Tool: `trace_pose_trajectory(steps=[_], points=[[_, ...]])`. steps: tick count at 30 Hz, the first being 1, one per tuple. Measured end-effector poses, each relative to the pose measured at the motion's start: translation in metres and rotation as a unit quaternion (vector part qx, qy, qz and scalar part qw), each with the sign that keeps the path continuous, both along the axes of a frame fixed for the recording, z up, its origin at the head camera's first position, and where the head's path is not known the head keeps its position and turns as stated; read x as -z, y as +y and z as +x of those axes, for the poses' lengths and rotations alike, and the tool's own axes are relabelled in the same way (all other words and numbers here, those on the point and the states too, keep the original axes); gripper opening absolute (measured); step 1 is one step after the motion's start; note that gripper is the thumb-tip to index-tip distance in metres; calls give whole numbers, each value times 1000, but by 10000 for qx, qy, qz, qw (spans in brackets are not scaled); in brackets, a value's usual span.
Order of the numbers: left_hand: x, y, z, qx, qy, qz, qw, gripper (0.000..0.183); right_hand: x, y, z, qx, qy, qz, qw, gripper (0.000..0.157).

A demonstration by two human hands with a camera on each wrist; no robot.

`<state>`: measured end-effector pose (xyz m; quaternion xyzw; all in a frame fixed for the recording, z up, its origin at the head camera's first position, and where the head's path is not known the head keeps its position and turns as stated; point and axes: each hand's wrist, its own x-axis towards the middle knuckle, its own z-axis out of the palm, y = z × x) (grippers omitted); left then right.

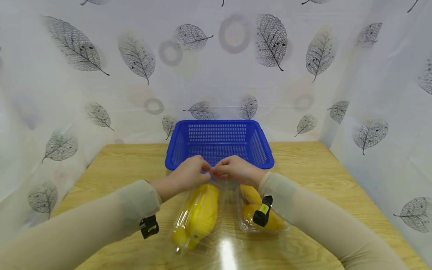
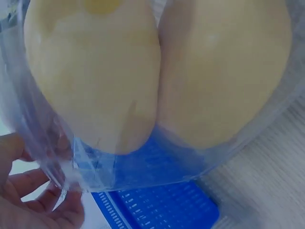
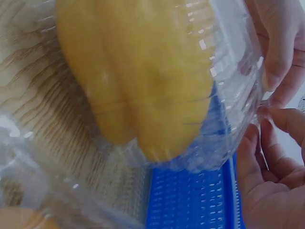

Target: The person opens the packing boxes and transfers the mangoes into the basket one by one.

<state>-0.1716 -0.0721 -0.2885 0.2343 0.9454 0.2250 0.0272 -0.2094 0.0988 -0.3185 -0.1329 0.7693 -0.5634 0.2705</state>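
A clear plastic clamshell box [image 1: 183, 219] with yellow mangoes [image 1: 204, 210] inside is held tilted above the table's middle. My left hand [image 1: 190, 173] pinches the box's far edge, and my right hand [image 1: 236, 168] pinches that edge right beside it, the fingertips nearly meeting. In the left wrist view, two mangoes [image 2: 93, 76] lie side by side behind the plastic, with the left fingers [image 2: 35, 181] at its rim. From the right wrist, thumb and fingers of the right hand [image 3: 271, 186] grip the rim near the left hand.
A second clear clamshell box [image 1: 244, 225] of mangoes [image 1: 268, 217] stands on the wooden table [image 1: 314, 187], partly behind my right forearm. At the back is a blue perforated basket [image 1: 219, 123], just beyond the hands. A leaf-printed curtain [image 1: 216, 86] surrounds the table.
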Motion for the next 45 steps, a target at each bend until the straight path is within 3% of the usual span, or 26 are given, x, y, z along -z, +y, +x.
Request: trace_pose_trajectory(steps=[4,12,17,22,27,33,36,41,45], points=[[1,0,2,5,-7,-9,10000,27,-3,-1,-1,8,-98,-103,9999,18],[3,-7,10,278,-459,-69,9985,42,-4,4,2,-335,-270,-169,9989,19],[-2,-9,12,521,-482,-59,9975,42,-4,4,4,-495,-240,-174,9983,22],[-6,-10,15,544,-616,-123,9965,39,-1,0,4,-651,-202,-203,9975,20],[-6,-17,13,526,-227,-240,9981,37,2,3,3,-588,-95,-18,9982,17],[-8,-39,4,299,451,146,9984,38,7,12,0,-173,-212,45,9996,15],[-10,-50,2,294,358,386,9982,40,7,16,-3,-182,-98,327,9992,14],[-12,-68,1,218,-121,925,9954,42,4,23,-3,-299,199,990,9944,16],[-15,-85,2,95,-325,1151,9928,42,6,27,-3,-253,259,1152,9927,17]])
